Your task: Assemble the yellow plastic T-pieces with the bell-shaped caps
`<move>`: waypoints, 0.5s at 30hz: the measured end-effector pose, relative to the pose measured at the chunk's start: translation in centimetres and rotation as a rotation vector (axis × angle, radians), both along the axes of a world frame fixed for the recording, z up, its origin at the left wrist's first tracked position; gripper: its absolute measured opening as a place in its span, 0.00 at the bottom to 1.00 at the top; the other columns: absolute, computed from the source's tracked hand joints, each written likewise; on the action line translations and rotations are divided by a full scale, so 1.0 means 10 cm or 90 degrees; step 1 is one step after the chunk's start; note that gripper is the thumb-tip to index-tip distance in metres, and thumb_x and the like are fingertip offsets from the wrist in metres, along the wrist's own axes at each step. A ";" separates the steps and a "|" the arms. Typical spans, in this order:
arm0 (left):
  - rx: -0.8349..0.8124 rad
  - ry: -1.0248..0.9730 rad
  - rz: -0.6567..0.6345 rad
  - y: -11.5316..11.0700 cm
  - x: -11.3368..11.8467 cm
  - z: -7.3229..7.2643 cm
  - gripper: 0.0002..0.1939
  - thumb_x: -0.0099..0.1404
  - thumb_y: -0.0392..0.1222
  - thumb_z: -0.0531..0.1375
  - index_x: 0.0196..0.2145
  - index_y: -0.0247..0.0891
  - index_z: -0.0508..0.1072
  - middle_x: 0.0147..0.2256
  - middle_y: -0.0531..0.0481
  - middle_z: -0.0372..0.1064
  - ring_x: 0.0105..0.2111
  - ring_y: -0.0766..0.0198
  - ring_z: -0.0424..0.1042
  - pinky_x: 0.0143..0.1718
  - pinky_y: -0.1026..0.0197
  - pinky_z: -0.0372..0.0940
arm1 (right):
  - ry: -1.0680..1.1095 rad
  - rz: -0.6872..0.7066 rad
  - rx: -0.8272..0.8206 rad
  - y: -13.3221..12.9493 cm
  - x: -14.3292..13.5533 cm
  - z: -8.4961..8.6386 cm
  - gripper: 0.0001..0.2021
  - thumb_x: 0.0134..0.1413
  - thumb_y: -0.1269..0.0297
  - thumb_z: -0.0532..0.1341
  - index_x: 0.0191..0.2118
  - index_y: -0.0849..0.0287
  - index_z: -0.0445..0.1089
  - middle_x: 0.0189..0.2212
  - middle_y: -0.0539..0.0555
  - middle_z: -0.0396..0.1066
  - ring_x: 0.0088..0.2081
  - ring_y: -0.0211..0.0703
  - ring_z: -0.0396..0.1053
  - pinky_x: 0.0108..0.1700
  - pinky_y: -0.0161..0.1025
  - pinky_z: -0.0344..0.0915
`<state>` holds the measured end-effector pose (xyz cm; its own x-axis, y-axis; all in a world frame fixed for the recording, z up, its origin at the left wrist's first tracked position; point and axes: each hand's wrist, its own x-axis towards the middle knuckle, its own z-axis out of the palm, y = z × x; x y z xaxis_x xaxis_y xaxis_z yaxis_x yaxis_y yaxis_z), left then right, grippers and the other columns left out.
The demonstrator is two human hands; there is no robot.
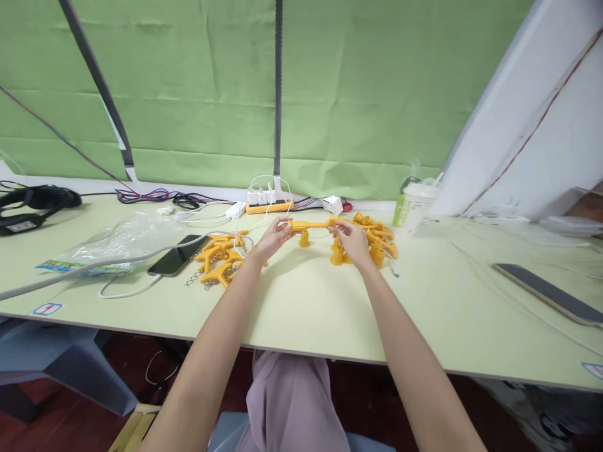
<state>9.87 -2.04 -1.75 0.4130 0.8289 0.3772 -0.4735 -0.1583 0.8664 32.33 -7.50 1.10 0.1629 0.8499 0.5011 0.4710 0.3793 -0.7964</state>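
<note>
Above the worktop, the left hand and right hand pinched opposite ends of a yellow plastic part, its long axis running crosswise between them.

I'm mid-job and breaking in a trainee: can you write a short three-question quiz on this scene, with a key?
1. True or false: the left hand and right hand both hold the long yellow piece.
2. Choose: the cloth behind the table is (A) grey, (B) green, (C) white.
3. Fill in: just left of the yellow parts near the left forearm lies a dark-screened ____.

Key: 1 true; 2 B; 3 phone.
</note>
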 end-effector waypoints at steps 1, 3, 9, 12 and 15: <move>0.004 0.004 -0.002 -0.01 0.00 0.01 0.21 0.52 0.46 0.67 0.41 0.40 0.64 0.38 0.48 0.72 0.43 0.60 0.72 0.53 0.53 0.55 | -0.022 -0.033 0.003 0.00 0.00 -0.01 0.18 0.44 0.48 0.61 0.33 0.59 0.71 0.20 0.50 0.68 0.20 0.37 0.61 0.24 0.36 0.58; 0.005 0.014 -0.001 -0.04 0.00 0.03 0.21 0.52 0.46 0.66 0.40 0.40 0.64 0.38 0.48 0.72 0.43 0.60 0.72 0.53 0.53 0.55 | -0.047 -0.042 -0.017 0.00 0.01 -0.01 0.19 0.45 0.45 0.60 0.29 0.58 0.70 0.17 0.48 0.64 0.19 0.37 0.61 0.24 0.36 0.58; 0.019 0.034 0.011 -0.07 0.00 0.03 0.20 0.52 0.46 0.67 0.39 0.39 0.64 0.38 0.48 0.71 0.42 0.60 0.71 0.52 0.52 0.56 | -0.013 0.021 -0.074 0.00 0.05 -0.03 0.20 0.45 0.44 0.59 0.31 0.58 0.69 0.22 0.50 0.69 0.26 0.41 0.69 0.26 0.35 0.60; 0.050 0.040 0.002 -0.07 0.01 0.03 0.20 0.51 0.46 0.67 0.38 0.39 0.64 0.40 0.47 0.70 0.43 0.60 0.70 0.51 0.51 0.58 | 0.021 0.073 -0.080 0.01 0.05 -0.03 0.20 0.46 0.44 0.58 0.31 0.59 0.68 0.25 0.52 0.71 0.20 0.37 0.64 0.24 0.35 0.59; 0.099 0.056 -0.001 -0.08 0.03 0.03 0.19 0.52 0.45 0.67 0.37 0.39 0.64 0.45 0.46 0.67 0.47 0.59 0.68 0.51 0.53 0.59 | 0.080 0.101 -0.088 -0.01 0.03 -0.02 0.20 0.47 0.45 0.57 0.36 0.58 0.66 0.22 0.49 0.69 0.15 0.33 0.57 0.21 0.35 0.57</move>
